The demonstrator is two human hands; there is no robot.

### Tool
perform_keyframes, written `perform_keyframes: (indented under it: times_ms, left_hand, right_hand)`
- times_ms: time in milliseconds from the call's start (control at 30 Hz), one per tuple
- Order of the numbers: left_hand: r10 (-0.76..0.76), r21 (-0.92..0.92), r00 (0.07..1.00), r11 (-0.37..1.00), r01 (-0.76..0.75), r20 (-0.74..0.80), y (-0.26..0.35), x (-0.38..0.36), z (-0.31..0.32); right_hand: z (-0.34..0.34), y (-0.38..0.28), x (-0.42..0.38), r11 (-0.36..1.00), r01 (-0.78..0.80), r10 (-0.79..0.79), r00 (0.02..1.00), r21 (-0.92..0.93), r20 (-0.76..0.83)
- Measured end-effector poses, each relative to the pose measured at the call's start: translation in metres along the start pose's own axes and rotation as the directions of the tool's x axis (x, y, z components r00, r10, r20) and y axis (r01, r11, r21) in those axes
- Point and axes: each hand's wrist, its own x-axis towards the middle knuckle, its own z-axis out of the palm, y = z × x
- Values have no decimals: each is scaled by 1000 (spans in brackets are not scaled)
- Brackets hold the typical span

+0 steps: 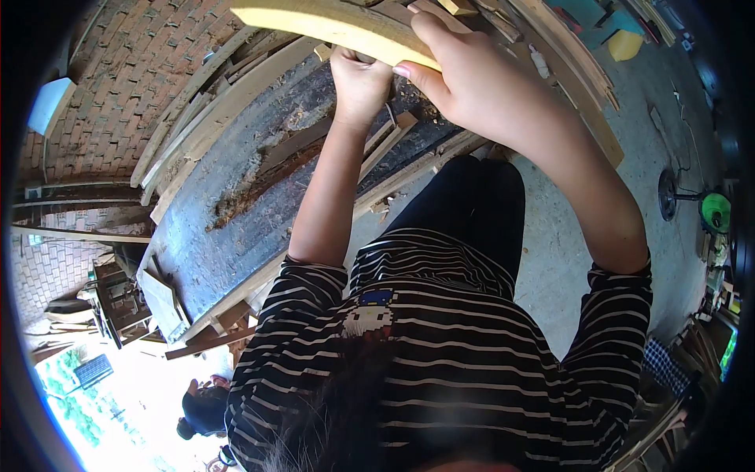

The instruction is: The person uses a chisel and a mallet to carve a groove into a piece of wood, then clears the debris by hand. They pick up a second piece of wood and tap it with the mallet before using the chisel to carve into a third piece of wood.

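Note:
A long, pale yellow wooden board [338,30] is held up over the workbench at the top of the view, its pointed end to the left. My right hand [460,67] grips the board near its right end, thumb along the lower edge and fingers over the far side. Below the board's middle, my left hand [360,85] is closed at its lower edge, with its fingertips partly hidden behind the wood. Under both forearms lies the dark, worn workbench top [197,263], littered with sawdust and shavings.
Long planks [220,102] lie along the bench's far side, by a brick wall [149,71]. More strips of wood [582,71] lie at upper right. A green fan [714,212] stands on the concrete floor at right. Another person [206,407] is at lower left.

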Motion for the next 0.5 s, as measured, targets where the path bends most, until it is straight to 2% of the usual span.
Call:
perform_keyframes:
  times_ms: [33,67,133,167,233,267,333,367,433,467,500]
  left_hand:
    - [1,-3,1000,1000,-1,2,1,0,1]
    - [14,5,1000,1000,-14,-9,8,-2,6]
    - [9,-39,1000,999,-9,8,8,-2,7]
    - [1,61,1000,998,-3,27,0,-1,1]
    - [-55,33,998,998,54,35,6,-3,3]
    - [-56,30,998,998,55,35,6,-4,4]
    - [-22,38,999,999,21,36,6,-3,4]
    - [-20,36,999,999,19,35,5,-3,5]
    - [37,-49,999,998,-36,30,-1,-3,5]
    - [37,-49,999,998,-36,26,-3,-4,3]
    - [38,2,999,999,-38,38,-4,-4,-1]
  right_hand:
    - [2,2,1,1000,-2,2,1000,-2,-2]
    - [1,-1,2,995,98,-98,989,-10,-113]
    - [-11,-9,-7,983,185,-182,960,-7,-212]
    - [-21,-17,-10,981,190,-192,952,-29,-241]
    - [-39,-32,-16,978,196,-210,932,-76,-296]
    - [-44,-34,-16,974,222,-193,926,55,-324]
    - [-26,-21,-3,975,173,-139,964,136,-227]
    - [-4,-5,9,991,104,-95,990,81,-102]
    - [0,-4,9,999,28,-29,999,-39,-24]
    - [5,0,8,999,31,-31,999,-40,-21]
    - [11,5,10,991,121,-129,979,-58,-158]
